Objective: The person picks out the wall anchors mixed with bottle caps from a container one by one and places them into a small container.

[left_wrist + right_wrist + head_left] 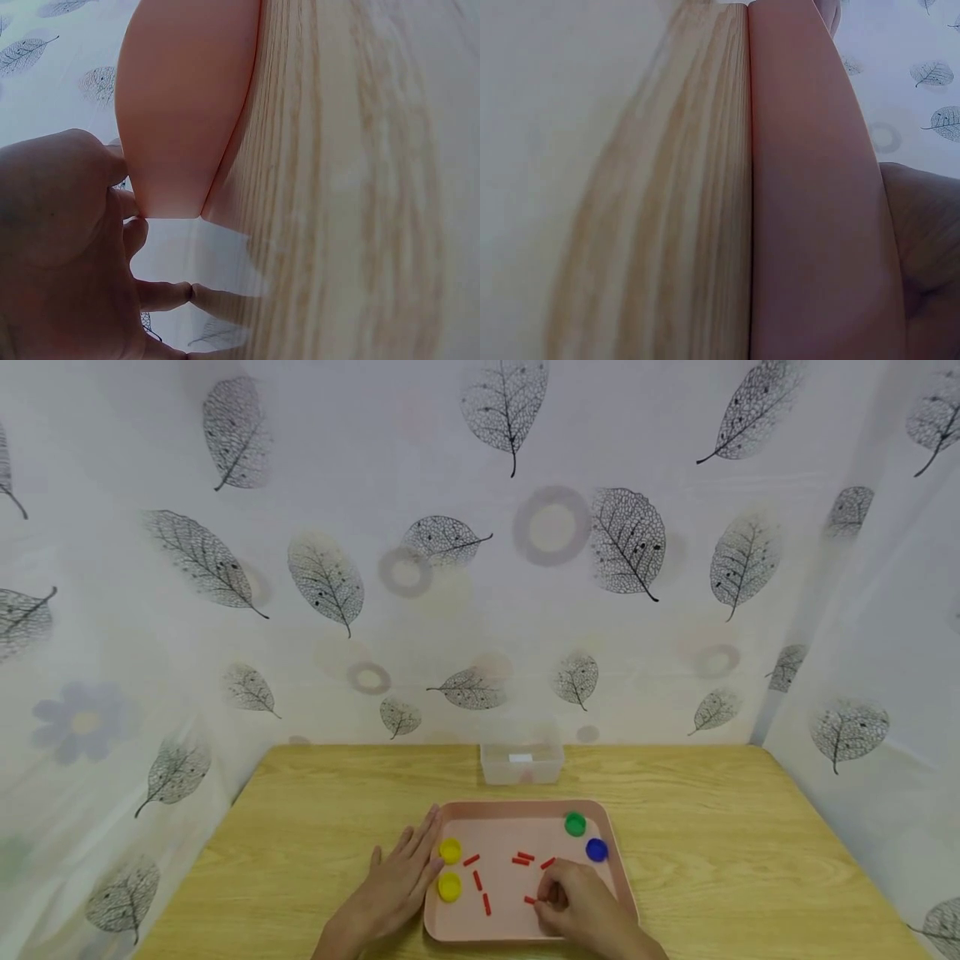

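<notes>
A pink tray (517,930) lies on the table with several short red sticks (477,881) scattered in it. At its left side my left hand (397,885) rests with fingers extended, touching the rim and the table; the left wrist view shows this hand (71,240) against the tray's outer wall (184,97). My right hand (585,902) is over the tray's right half, its thumb and index finger pinching one red stick (529,900). Only part of the right hand (926,247) shows in the right wrist view, behind the tray wall (817,187).
Two yellow round caps (449,887) sit along the tray's left side. A green cap (575,824) and a blue cap (597,850) are near its far right corner. Behind the tray stands a clear plastic box (522,770), close to the leaf-patterned curtain (465,627).
</notes>
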The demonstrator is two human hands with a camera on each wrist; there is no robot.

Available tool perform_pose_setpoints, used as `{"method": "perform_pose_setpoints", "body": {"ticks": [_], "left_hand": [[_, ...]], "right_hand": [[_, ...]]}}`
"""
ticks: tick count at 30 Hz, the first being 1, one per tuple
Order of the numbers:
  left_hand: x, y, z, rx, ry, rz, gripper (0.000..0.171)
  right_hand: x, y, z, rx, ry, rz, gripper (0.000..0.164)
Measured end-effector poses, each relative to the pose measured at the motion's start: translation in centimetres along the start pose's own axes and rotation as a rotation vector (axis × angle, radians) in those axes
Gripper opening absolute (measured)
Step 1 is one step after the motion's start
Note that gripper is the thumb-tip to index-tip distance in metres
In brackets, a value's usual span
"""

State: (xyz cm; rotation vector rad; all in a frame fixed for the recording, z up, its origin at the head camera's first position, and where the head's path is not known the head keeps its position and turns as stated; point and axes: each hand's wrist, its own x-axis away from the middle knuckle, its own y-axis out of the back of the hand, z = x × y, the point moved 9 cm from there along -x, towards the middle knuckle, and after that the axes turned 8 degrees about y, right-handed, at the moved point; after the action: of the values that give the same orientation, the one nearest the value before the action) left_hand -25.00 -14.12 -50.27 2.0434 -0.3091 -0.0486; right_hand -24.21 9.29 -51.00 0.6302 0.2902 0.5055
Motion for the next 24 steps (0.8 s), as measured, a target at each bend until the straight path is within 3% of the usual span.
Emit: {"method": "perform_pose_setpoints", "body": {"ticks": [13,21,24], "left_hand": [[0.1,-0.1,0.1,0.003,0.001,-0.002,0.063],[0.0,-0.2,0.2,0.007,0.007,0.006,0.064],[0.0,-0.3,0.2,0.006,0.012,0.009,0.064]], "right_hand": [[0.4,0.5,0.0,-0.006,-0.012,-0.038,0.012],[0.6,2.8,1.3,0.102,0.127,-0.185,0.018],[0.7,3.5,1.8,0.084,0.170,-0.192,0.018]]}}
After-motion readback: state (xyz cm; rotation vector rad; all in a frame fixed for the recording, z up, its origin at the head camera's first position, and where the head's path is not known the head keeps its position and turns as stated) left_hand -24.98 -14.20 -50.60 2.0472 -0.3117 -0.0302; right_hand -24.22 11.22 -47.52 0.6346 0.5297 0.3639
